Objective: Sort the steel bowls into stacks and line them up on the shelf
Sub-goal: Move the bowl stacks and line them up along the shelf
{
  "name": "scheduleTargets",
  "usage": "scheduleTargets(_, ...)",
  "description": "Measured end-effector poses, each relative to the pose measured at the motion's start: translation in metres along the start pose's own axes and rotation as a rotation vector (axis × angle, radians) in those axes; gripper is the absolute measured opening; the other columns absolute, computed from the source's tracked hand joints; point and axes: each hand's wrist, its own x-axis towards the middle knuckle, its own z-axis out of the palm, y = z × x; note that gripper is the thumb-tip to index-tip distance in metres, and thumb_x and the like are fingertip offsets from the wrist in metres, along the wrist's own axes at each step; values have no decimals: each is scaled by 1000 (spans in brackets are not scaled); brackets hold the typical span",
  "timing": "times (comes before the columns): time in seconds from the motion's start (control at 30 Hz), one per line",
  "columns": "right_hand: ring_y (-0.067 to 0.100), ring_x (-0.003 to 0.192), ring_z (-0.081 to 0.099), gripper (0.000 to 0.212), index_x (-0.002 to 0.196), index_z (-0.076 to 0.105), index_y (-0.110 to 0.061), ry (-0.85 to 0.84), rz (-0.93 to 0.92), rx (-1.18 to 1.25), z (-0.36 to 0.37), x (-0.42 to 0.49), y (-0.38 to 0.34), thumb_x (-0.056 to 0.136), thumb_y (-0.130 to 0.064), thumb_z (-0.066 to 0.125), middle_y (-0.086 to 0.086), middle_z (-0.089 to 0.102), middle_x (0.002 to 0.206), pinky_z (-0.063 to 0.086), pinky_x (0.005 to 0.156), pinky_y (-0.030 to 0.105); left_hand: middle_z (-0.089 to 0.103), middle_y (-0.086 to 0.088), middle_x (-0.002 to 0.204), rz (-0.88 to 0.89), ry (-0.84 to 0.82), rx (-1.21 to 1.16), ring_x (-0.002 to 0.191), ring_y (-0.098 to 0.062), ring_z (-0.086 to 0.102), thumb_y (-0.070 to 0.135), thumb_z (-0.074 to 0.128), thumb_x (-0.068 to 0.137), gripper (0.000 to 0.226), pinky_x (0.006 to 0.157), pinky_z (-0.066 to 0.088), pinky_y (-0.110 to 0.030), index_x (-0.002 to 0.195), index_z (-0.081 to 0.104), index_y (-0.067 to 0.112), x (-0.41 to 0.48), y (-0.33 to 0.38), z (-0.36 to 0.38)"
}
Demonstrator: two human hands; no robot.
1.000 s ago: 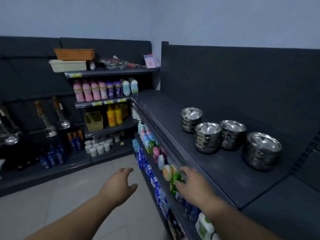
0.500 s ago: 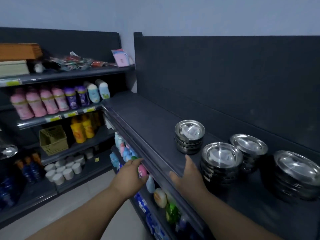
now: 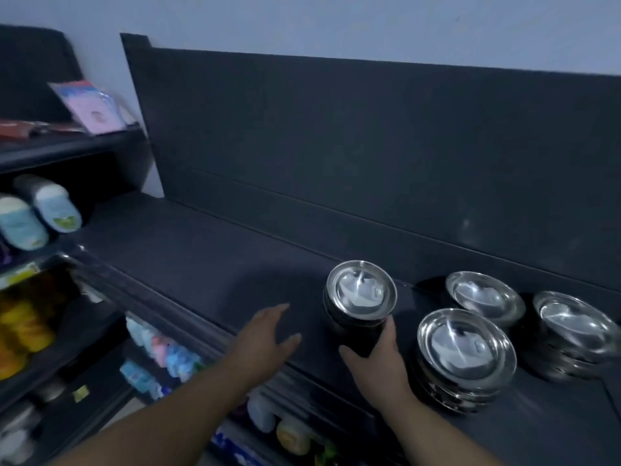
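Several stacks of steel bowls stand on the dark shelf. The leftmost, small stack has my right hand wrapped around its near side, thumb on the left, fingers on the right. To its right sit a wider stack near the front, another stack behind it by the back panel, and a fourth stack at the far right. My left hand hovers open over the bare shelf just left of the small stack, not touching it.
The shelf's back panel rises right behind the bowls. Below the shelf's front lip hang rows of small coloured packets and bottles. A side rack at left holds bottles and a pink packet.
I have stepped closer and the view has swung right. My right hand has moved from the shelf's front edge onto the small stack; my left hand has risen from below the lip over the shelf.
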Motion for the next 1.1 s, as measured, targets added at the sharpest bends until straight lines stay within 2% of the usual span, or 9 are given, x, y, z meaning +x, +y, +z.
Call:
scheduleTargets(0.17, 21, 123, 53, 99, 148, 18, -31, 6, -22, 22, 9, 37, -2, 71, -31, 79, 0, 57, 134, 38, 94, 23, 38, 0, 152, -8, 55, -137, 139, -15, 35, 54, 43, 93, 64, 114, 27, -28, 148, 29, 24, 56, 11, -4)
scheduleTargets(0.27, 14, 114, 57, 97, 142, 27, -37, -21, -33, 59, 12, 54, -4, 62, -38, 83, -11, 62, 123, 41, 90, 23, 38, 1, 152, -23, 24, -208, 138, -15, 37, 62, 40, 90, 69, 113, 27, -27, 148, 29, 27, 80, 17, -1)
scheduleTargets(0.47, -6, 104, 57, 109, 136, 29, -43, -81, -47, 179, 16, 67, -8, 43, -54, 86, -25, 62, 113, 40, 74, -1, 46, 12, 143, -26, -68, -396, 131, -7, 40, 59, 28, 95, 56, 111, 28, -25, 140, 43, 31, 106, 25, 2)
scheduleTargets(0.6, -3, 115, 56, 83, 140, 32, -41, -100, -17, 282, 18, 66, -18, 70, -68, 68, -22, 63, 119, 40, 97, 14, 50, 24, 123, -43, -135, -548, 115, 2, 44, 58, 31, 95, 40, 90, 35, -11, 126, 51, 43, 110, 20, -1)
scheduleTargets(0.7, 2, 121, 52, 78, 142, 35, -40, -41, 31, 301, 20, 61, -27, 74, -77, 46, -19, 60, 126, 33, 100, 17, 58, 15, 129, -71, -245, -664, 117, -11, 55, 60, 35, 93, 38, 95, 52, -37, 122, 54, 44, 113, 16, -6)
scheduleTargets(0.87, -12, 99, 56, 46, 127, 48, -43, 118, 118, 325, 33, 34, -43, 86, -64, 48, -28, 63, 105, 37, 84, 0, 60, 8, 129, -71, -425, -713, 113, -16, 60, 61, 39, 91, 32, 87, 54, -35, 117, 53, 47, 109, 11, -21)
scheduleTargets(0.9, -11, 95, 59, 38, 119, 52, -43, 154, 142, 363, 37, 26, -46, 86, -62, 51, -28, 65, 100, 45, 83, 3, 60, 7, 129, -53, -460, -710, 114, -16, 59, 63, 40, 90, 39, 88, 53, -34, 123, 51, 45, 107, 9, -25)
scheduleTargets(1.0, 5, 93, 69, 27, 111, 58, -41, 238, 213, 501, 48, 1, -58, 87, -54, 58, -16, 73, 99, 58, 86, 34, 62, 10, 126, 22, -543, -697, 112, -10, 60, 67, 42, 86, 55, 86, 52, -29, 134, 44, 41, 98, 4, -35)
scheduleTargets(1.1, 7, 97, 69, 23, 110, 59, -39, 317, 218, 539, 53, -28, -67, 89, -48, 58, -10, 72, 107, 56, 90, 32, 65, 22, 113, 90, -595, -704, 102, 2, 62, 65, 44, 87, 45, 75, 51, -23, 127, 47, 45, 83, 5, -38)
